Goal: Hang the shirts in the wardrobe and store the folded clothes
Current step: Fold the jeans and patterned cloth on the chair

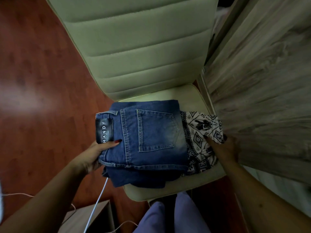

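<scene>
Your left hand grips the folded jeans at nine o'clock; your right hand clasps the patterned cloth at three o'clock, on the chair.

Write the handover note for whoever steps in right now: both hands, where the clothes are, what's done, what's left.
Left hand: grip on the left edge of the folded jeans, thumb on top by the black label.
Right hand: grip on the patterned black-and-white garment, fingers under its right edge.
Clothes: jeans are stacked on more denim, with the patterned piece beside and partly under them, all on the cream chair seat. A wood-grain panel, possibly the wardrobe, stands to the right.
Done: clothes are folded and stacked.
Left: lift the stack and store it. No shirts or hangers are in view.
</scene>
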### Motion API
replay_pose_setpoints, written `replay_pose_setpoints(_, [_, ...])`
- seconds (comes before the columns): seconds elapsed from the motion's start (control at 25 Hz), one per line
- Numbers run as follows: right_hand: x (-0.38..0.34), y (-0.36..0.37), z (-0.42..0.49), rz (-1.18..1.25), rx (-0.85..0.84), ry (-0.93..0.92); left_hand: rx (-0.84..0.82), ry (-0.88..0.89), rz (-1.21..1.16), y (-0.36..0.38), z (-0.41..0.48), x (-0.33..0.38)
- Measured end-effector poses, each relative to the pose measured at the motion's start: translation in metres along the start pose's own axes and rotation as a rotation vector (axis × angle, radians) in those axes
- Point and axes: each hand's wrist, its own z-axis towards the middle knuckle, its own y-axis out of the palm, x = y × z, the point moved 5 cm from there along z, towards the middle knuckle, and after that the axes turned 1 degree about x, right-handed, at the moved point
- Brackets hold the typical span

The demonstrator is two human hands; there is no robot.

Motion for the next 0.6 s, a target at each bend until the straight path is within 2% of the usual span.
replay_pose_setpoints(0.24, [-0.029, -0.011, -0.022, -0.05, -0.003, -0.039, 0.039, -0.002, -0.001, 0.003, -0.003, -0.002])
replay_pose_setpoints(0.4, [-0.034, -0.005, -0.025, -0.044, -0.083, -0.031, 0.034, -0.002, -0.002, 0.007, -0.007, -0.002])
replay_pose_setpoints(0.48, [-0.041, -0.002, -0.03, 0.078, -0.165, -0.038, 0.032, 0.004, 0.005, 0.01, -0.008, -0.003])
replay_pose_setpoints(0.6, [-0.061, 0.003, -0.051, 0.415, -0.485, 0.026, 0.024, -0.004, 0.013, 0.011, -0.011, -0.006])
